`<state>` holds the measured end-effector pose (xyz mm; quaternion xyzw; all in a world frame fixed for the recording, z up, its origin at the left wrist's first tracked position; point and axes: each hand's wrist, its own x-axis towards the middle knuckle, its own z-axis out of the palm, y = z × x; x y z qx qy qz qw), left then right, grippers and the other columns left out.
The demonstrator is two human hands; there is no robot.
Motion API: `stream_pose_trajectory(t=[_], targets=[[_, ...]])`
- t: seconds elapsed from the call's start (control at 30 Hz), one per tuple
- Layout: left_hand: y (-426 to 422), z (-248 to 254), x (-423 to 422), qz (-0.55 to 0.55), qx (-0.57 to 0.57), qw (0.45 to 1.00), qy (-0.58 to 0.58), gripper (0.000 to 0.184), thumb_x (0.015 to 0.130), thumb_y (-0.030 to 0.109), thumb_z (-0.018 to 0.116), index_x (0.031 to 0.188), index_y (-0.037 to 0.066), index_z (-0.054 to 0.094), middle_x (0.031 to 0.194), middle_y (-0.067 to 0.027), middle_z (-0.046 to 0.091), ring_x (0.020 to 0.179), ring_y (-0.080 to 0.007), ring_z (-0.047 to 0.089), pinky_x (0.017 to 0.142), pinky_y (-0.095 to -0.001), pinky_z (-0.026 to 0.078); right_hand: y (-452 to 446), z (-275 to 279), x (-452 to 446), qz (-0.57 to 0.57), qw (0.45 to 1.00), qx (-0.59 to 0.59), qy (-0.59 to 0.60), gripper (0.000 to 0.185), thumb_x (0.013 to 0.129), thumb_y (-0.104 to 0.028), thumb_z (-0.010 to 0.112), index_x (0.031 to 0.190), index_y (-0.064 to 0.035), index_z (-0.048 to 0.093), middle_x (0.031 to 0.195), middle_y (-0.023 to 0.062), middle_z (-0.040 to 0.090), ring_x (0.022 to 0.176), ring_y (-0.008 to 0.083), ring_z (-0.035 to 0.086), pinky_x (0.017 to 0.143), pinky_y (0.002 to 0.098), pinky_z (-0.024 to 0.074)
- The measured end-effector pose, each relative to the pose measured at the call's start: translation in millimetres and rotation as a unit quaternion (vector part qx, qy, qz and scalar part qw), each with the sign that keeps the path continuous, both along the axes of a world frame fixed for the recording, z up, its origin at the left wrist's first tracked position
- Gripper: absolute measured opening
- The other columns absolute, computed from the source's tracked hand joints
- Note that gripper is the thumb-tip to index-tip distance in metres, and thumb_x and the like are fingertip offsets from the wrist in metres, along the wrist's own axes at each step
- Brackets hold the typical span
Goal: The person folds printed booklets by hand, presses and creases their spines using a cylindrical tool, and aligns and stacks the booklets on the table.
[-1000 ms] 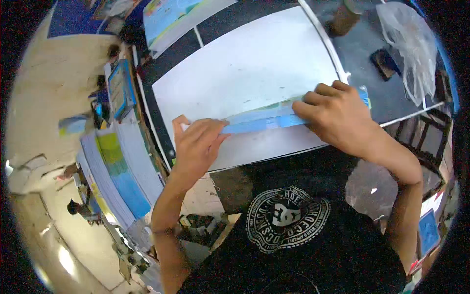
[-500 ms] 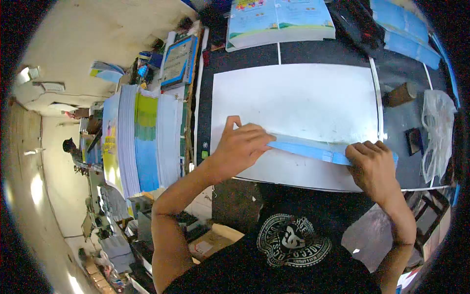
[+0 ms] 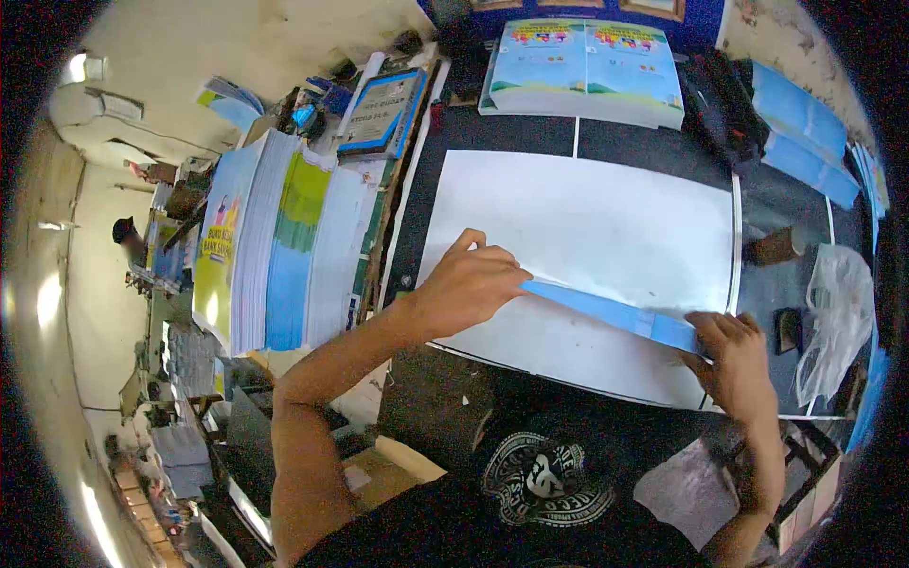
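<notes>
The left hand (image 3: 475, 286) holds the left end of the blue strip (image 3: 615, 313); its grip is closed on the strip, with the fingers bent over the end. The right hand (image 3: 733, 355) holds the right end; its grip is also closed on the strip. The blue strip spans the gap between both hands, above the lower part of the white sheet (image 3: 587, 218), and slants down toward the right hand. Whether its middle touches the white sheet cannot be determined.

The white sheet lies flat on the dark table (image 3: 530, 134). Beyond its far edge, the book stack (image 3: 584, 71) sits on the table, covers up, in two adjoining columns. To the right of this stack is a dark bundle (image 3: 724, 114), followed by light-blue stacks (image 3: 803, 128).

On the right side of the table, a brown cylinder (image 3: 775, 247) lies beyond a small dark object (image 3: 787, 330). A clear plastic bag (image 3: 835, 317) is just beside the dark object.

To the left of the table stands a tall stack (image 3: 284, 241) of books, with a blue-framed plate (image 3: 382, 112) near its far end. A person (image 3: 131, 241) in a dark cap is visible in the left background.
</notes>
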<state>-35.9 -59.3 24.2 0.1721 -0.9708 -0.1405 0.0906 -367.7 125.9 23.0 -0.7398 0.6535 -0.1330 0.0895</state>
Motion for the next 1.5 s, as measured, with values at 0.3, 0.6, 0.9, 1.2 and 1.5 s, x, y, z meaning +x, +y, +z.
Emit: stream_pose_trajectory(t=[0.3, 0.6, 0.9, 1.2, 1.5], targets=[[-9.2, -5.6, -4.1, -0.019, -0.04, 0.997, -0.059, 0.02, 0.086, 0.019, 0.073, 0.104, 0.012, 0.071, 0.1, -0.0031, 0.072, 0.101, -0.0178, 0.065, 0.092, -0.0446, 0.041, 40.6, -8.0, -57.3, 0.015, 1.0, 0.001, 0.003, 0.023, 0.074, -0.017, 0.078, 0.088, -0.0018, 0.068, 0.077, 0.0122, 0.066, 0.073, 0.0342, 0.062, 0.073, 0.0424, 0.046], [-5.3, -6.6, -2.2, -0.028, -0.014, 0.999, 0.01, 0.016, 0.085, 0.021, 0.07, 0.097, 0.01, 0.072, 0.082, -0.005, 0.069, 0.085, -0.0202, 0.066, 0.084, -0.0394, 0.043, 48.7, 4.7, -64.0, -0.005, 0.998, 0.034, -0.059, 0.023, 0.074, -0.011, 0.078, 0.093, -0.0017, 0.071, 0.086, 0.0139, 0.069, 0.086, 0.0353, 0.064, 0.082, 0.0448, 0.0465], [-9.4, -9.8, -10.6, 0.025, 0.1, 0.992, 0.076, 0.015, 0.08, 0.015, 0.077, 0.093, 0.008, 0.073, 0.083, -0.0072, 0.069, 0.089, -0.0216, 0.066, 0.083, -0.0345, 0.048, 65.6, -10.9, -74.8, -0.062, 0.988, 0.036, -0.136, 0.016, 0.08, -0.008, 0.074, 0.093, -0.0005, 0.069, 0.092, 0.0157, 0.071, 0.085, 0.0291, 0.067, 0.083, 0.0423, 0.0498], [44.1, -94.1, -47.6, 0.195, 0.365, 0.832, 0.37, 0.053, 0.063, 0.01, 0.093, 0.096, 0.009, 0.051, 0.09, -0.0042, 0.059, 0.086, -0.0135, 0.056, 0.078, -0.0312, 0.049, 79.1, -140.7, -28.6, -0.277, 0.867, -0.153, -0.386, 0.034, 0.069, -0.011, 0.079, 0.093, -0.0031, 0.056, 0.089, 0.0101, 0.067, 0.087, 0.017, 0.064, 0.079, 0.0299, 0.0511], [43.8, -94.1, -61.5, 0.208, 0.412, 0.806, 0.371, 0.044, 0.066, 0.002, 0.089, 0.095, 0.005, 0.056, 0.093, -0.0104, 0.066, 0.085, -0.015, 0.063, 0.076, -0.0322, 0.056, 48.6, -92.3, -27.3, -0.246, 0.836, -0.072, -0.486, 0.029, 0.067, -0.006, 0.075, 0.092, -0.0016, 0.062, 0.091, 0.0085, 0.069, 0.087, 0.017, 0.064, 0.08, 0.0318, 0.0502]])
